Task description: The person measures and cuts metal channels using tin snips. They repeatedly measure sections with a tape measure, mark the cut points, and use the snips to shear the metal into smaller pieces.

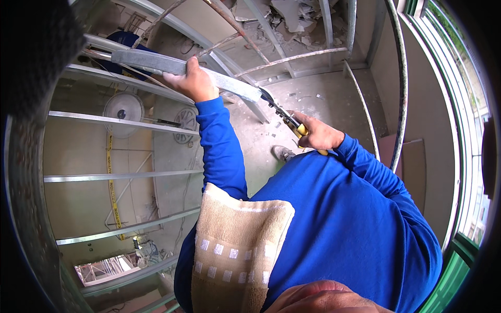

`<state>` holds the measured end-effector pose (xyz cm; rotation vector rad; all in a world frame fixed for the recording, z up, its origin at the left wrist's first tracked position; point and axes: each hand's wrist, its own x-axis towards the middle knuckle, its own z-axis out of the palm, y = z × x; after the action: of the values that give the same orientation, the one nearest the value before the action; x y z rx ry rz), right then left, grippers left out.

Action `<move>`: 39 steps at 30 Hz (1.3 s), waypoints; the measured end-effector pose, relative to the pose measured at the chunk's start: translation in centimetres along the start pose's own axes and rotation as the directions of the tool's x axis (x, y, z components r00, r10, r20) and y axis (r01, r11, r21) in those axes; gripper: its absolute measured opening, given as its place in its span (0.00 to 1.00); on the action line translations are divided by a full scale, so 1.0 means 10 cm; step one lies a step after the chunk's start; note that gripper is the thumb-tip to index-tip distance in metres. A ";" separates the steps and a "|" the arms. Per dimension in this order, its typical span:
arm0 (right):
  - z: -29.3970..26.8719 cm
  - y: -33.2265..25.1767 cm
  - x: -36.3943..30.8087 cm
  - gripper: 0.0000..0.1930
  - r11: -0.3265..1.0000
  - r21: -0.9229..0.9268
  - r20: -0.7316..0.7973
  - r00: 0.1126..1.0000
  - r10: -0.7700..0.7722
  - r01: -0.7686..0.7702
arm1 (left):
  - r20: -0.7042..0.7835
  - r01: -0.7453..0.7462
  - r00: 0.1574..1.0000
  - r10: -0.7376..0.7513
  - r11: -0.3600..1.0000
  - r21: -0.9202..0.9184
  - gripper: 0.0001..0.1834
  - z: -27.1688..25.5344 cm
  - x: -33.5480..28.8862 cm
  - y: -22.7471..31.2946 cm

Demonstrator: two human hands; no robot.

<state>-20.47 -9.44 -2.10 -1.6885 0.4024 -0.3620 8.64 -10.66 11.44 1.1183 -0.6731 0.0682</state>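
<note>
A tan towel (237, 227) hangs over a blue shirt (339, 208), nearer than the metal strip (235, 86). At the strip's right end, the right hand (319, 133) has its grip closed on yellow-handled cutters (301, 129); the left hand's (197, 82) grip wraps around the strip's middle. Beyond the strip's left half I see a round fan (123, 108), and farther past the strip, broken rubble (292, 16) on the floor (347, 99).

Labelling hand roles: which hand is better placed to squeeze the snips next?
Right, probably: the right hand holds the snips at one end of the metal strip; the left hand is busy gripping that strip.
</note>
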 end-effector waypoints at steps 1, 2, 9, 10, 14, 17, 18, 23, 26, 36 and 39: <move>0.00 -0.02 0.00 0.40 1.000 0.012 0.002 1.000 -0.003 0.003 | -0.006 -0.008 1.000 0.008 1.000 -0.009 0.42 0.00 0.00 0.01; 0.00 -0.03 -0.01 0.40 1.000 0.019 0.001 1.000 -0.012 0.012 | -0.003 -0.024 1.000 0.024 1.000 -0.016 0.42 -0.01 -0.02 0.03; 0.02 -0.05 -0.05 0.39 1.000 -0.006 0.000 1.000 -0.002 0.002 | -0.026 -0.015 1.000 0.016 0.999 0.043 0.40 -0.03 -0.10 0.04; 0.01 -0.05 -0.06 0.38 1.000 -0.006 0.006 1.000 0.003 -0.003 | -0.019 -0.013 1.000 0.014 0.999 0.036 0.41 -0.03 -0.11 0.05; 0.01 -0.06 -0.05 0.38 1.000 -0.014 0.012 1.000 0.013 -0.013 | 0.045 -0.001 0.999 0.001 1.000 0.001 0.49 -0.04 -0.12 0.08; 0.01 -0.09 -0.04 0.37 0.999 0.006 0.021 0.999 0.043 -0.043 | 0.041 -0.057 0.998 0.057 0.998 0.016 0.42 -0.02 -0.11 0.11; 0.02 -0.10 -0.05 0.37 0.998 0.022 0.030 0.998 0.061 -0.062 | 0.035 -0.067 0.997 0.066 0.998 0.018 0.42 -0.02 -0.12 0.12; 0.00 -0.14 -0.05 0.38 0.999 0.016 0.011 0.999 0.036 -0.036 | 0.041 -0.099 0.994 0.098 0.995 0.022 0.41 0.01 -0.09 0.14; 0.00 -0.15 -0.06 0.39 0.999 0.017 0.015 0.999 0.041 -0.041 | 0.005 -0.063 0.998 0.063 0.998 -0.002 0.42 -0.01 -0.03 0.14; 0.01 -0.03 -0.03 0.38 0.996 -0.055 -0.036 0.997 -0.071 0.069 | 0.018 -0.033 0.999 0.033 0.999 0.010 0.43 0.00 -0.04 0.07; 0.01 -0.02 -0.04 0.38 1.000 0.007 -0.008 1.000 -0.008 0.008 | 0.024 -0.042 0.999 0.042 0.999 0.000 0.43 -0.01 -0.04 0.06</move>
<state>-20.72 -9.14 -1.88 -1.6826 0.4001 -0.3759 8.12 -10.17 11.67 1.1073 -0.7182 0.0903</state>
